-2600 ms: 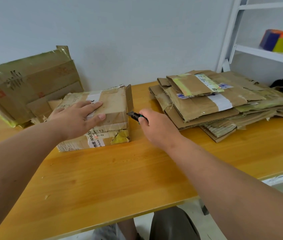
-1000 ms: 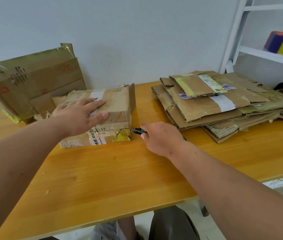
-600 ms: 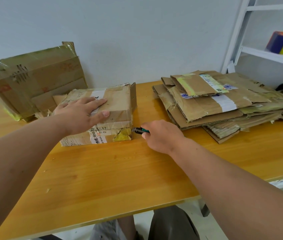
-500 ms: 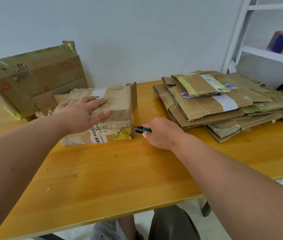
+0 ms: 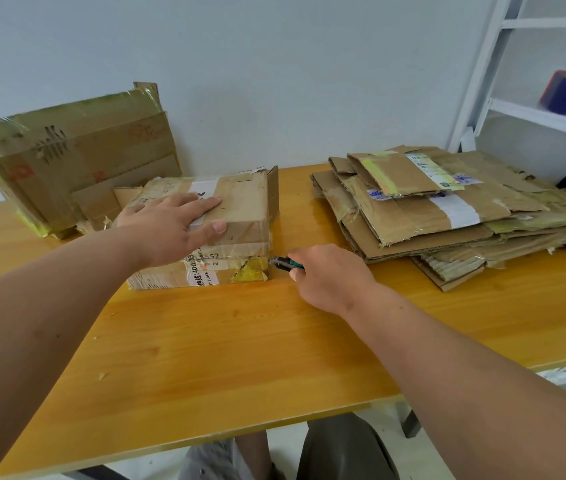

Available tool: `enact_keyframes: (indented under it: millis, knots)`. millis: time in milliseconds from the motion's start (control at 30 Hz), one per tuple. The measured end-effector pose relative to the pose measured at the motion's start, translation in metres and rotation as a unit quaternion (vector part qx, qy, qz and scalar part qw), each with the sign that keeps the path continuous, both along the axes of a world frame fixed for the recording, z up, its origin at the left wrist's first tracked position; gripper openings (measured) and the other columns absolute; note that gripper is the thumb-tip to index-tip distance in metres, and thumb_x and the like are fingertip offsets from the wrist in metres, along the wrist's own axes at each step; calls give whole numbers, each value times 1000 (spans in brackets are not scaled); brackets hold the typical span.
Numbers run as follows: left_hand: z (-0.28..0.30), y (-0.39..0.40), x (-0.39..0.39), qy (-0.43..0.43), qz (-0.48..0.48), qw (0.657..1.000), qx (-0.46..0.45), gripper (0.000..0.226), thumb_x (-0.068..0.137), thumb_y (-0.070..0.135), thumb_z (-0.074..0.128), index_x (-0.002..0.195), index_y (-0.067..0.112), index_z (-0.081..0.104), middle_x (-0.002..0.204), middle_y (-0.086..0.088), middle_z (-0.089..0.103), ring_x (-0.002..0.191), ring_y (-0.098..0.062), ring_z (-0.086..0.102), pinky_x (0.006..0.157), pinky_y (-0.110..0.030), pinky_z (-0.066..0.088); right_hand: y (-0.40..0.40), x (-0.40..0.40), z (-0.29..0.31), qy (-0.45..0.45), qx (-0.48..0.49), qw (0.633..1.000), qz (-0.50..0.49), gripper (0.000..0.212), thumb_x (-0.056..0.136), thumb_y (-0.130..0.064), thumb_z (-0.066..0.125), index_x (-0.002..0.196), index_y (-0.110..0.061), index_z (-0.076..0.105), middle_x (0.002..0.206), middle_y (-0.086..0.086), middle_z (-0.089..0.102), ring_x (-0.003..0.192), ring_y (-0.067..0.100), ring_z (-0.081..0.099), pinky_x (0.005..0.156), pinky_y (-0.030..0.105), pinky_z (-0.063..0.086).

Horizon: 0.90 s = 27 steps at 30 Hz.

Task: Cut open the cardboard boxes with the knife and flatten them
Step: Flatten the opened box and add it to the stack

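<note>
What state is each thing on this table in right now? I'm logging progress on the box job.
Small taped brown cardboard box: still boxed, unflattened, flat on the table.
Green-handled utility knife: tip at the box's lower right corner.
Left hand: flat on the box top, pressing.
Right hand: grips the knife.
Large tape-wrapped cardboard box: tilted, against the wall.
Stack of flattened brown cardboard: flat, piled at right.

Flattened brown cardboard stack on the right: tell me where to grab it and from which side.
Take the flattened brown cardboard stack by its near-left corner, coming from the front: there the sheets overhang the yellow wooden table, leaving a gap for fingers underneath. Shelving crowds its right side.
</note>
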<state>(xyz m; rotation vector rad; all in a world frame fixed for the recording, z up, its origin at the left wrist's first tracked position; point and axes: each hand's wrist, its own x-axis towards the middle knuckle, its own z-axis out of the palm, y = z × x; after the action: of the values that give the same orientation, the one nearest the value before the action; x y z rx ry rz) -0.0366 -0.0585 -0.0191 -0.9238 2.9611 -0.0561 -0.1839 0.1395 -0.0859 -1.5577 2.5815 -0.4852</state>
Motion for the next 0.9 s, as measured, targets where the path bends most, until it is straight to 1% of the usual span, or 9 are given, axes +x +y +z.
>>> enact_keyframes:
  millis: [167,233,300,400,500,567,700,833,900]
  knots:
    - [-1,-1,1,-3,4,1000,0,80,73,82,3,148,55,8,160,13,12,147,-23,15,116,-52,11,1,1,1,29,25,999,4,20,101,-25,44,110,-22,63,83,-3,61,73,15,59,64,33,52]
    - [-1,-2,1,-4,5,1000,1,81,72,83,2,148,55,7,160,13,12,147,-23,14,116,-53,11,4,2,2,66,57,996,12,17,99,-22,44,99,-23,61,78,-4,59,69,14,58,60,30,49]
    - [0,-2,1,-3,5,1000,5,81,72,82,3,148,54,8,161,13,12,147,-23,14,116,-53,11,6,1,2,77,55,995,7,16,98,-21,45,95,-23,60,76,-5,59,67,13,57,56,29,45]
    - [1,-1,0,-3,5,1000,6,79,74,81,5,148,54,8,161,12,12,147,-23,15,115,-52,11,7,1,-1,53,14,998,-17,21,100,-24,45,109,-23,64,80,-6,61,70,11,57,56,27,43]
    - [1,0,0,-2,6,1000,8,79,74,81,5,148,54,9,160,13,12,147,-23,15,115,-52,11,4,4,-5,43,-28,998,-28,28,101,-26,46,124,-24,62,87,-5,64,77,14,59,61,29,48]
    - [1,0,0,-3,9,1000,12,80,74,81,5,148,54,9,160,13,12,147,-23,15,115,-52,10,1,4,-7,44,-45,998,-26,28,101,-27,45,123,-24,62,88,-5,64,78,14,60,63,29,50]
    - [2,0,0,-2,9,1000,12,78,75,81,6,148,54,9,160,14,12,147,-24,14,115,-52,11,0,3,-9,44,-56,997,-19,29,102,-27,45,126,-23,61,93,-4,65,81,14,60,61,27,45]
    - [1,0,0,-3,8,1000,13,77,76,80,7,148,54,9,160,13,12,147,-24,15,115,-53,12,0,4,-11,71,-52,996,-6,27,102,-28,45,121,-21,62,90,-3,65,80,16,61,65,30,52]
    - [2,1,0,-4,9,1000,15,76,76,80,7,148,54,9,160,13,12,147,-24,15,114,-53,12,0,4,-10,78,-40,996,-2,26,102,-28,45,120,-21,62,89,-3,65,79,16,61,64,30,51]
